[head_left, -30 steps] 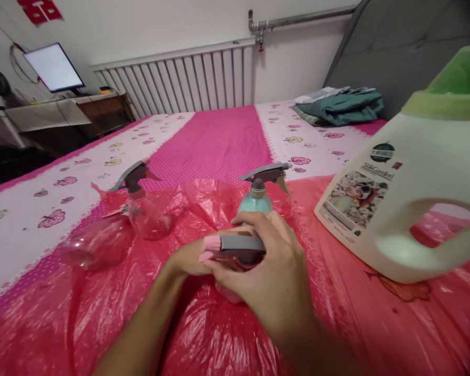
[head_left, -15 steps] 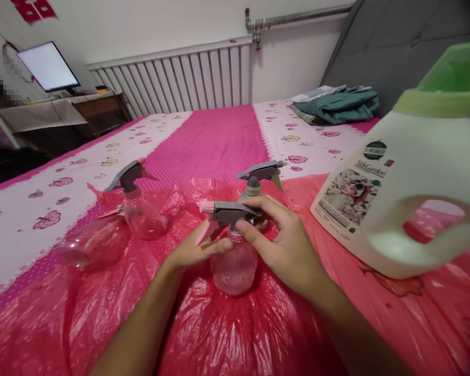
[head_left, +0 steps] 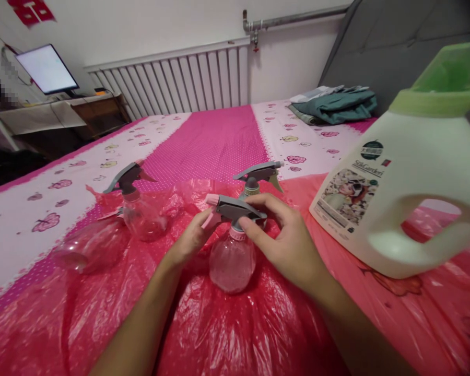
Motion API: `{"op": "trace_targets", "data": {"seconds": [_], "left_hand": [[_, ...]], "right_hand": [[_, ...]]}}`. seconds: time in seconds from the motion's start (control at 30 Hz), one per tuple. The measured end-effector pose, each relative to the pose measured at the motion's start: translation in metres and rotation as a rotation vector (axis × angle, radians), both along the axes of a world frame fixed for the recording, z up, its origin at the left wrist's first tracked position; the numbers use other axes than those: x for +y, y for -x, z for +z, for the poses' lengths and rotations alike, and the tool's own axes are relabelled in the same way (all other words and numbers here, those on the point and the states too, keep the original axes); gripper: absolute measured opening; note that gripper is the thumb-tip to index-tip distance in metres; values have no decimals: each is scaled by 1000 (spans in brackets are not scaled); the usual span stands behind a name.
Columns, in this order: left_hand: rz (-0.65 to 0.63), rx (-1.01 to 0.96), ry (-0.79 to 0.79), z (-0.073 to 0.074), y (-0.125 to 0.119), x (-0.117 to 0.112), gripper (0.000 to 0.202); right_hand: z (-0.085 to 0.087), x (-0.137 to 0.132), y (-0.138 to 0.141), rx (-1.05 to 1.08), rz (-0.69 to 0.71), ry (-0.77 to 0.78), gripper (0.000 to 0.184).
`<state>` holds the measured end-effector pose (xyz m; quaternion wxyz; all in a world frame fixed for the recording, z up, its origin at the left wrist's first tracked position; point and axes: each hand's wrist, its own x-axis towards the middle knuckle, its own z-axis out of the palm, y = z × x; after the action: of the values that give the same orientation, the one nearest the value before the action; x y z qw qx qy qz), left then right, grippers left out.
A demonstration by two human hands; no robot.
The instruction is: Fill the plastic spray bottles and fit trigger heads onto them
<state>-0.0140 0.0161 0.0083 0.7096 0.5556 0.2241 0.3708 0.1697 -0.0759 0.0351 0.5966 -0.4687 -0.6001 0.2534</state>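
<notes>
A small clear pink spray bottle [head_left: 232,261] stands upright on the red plastic sheet [head_left: 258,324] in front of me. Its grey spray head [head_left: 235,209] with a pink trigger sits on top. My right hand [head_left: 282,237] pinches the spray head between thumb and fingers. My left hand [head_left: 190,240] is curled at the bottle's neck under the pink trigger, its fingers mostly hidden behind the bottle. Just behind stands a teal spray bottle [head_left: 258,180], partly hidden by my right hand.
A big white detergent jug [head_left: 407,177] with a green cap stands at the right. A clear spray bottle [head_left: 139,206] and a clear bottle lying on its side [head_left: 88,245] are at the left. Folded clothes [head_left: 332,104] lie at the far right of the bed.
The spray head was low under my right hand, over the bottle. It now stands upright on the bottle's neck, with my right hand shifted to pinch it from the right.
</notes>
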Motion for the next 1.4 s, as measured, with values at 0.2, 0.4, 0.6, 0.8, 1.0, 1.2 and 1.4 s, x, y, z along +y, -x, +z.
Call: {"op": "trace_targets", "data": {"seconds": [0.2, 0.4, 0.6, 0.8, 1.0, 1.2, 1.4], "left_hand": [[-20, 19, -104, 5, -9, -4, 51], [16, -11, -64, 4, -13, -2, 46], [22, -43, -48, 2, -15, 0, 49], [19, -105, -40, 0, -14, 0, 57], [-91, -36, -114, 9, -10, 0, 63], [-62, -18, -92, 8, -8, 1, 69], [-17, 50, -69, 12, -7, -4, 55]], "right_hand": [[-1, 0, 0, -80, 109, 91, 10], [-1, 0, -3, -136, 182, 114, 22], [-1, 2, -4, 12, 187, 165, 41], [1, 2, 1, -40, 151, 176, 22], [3, -1, 2, -97, 183, 142, 22], [4, -4, 6, -43, 234, 90, 15], [5, -4, 7, -144, 329, 37, 30]]}}
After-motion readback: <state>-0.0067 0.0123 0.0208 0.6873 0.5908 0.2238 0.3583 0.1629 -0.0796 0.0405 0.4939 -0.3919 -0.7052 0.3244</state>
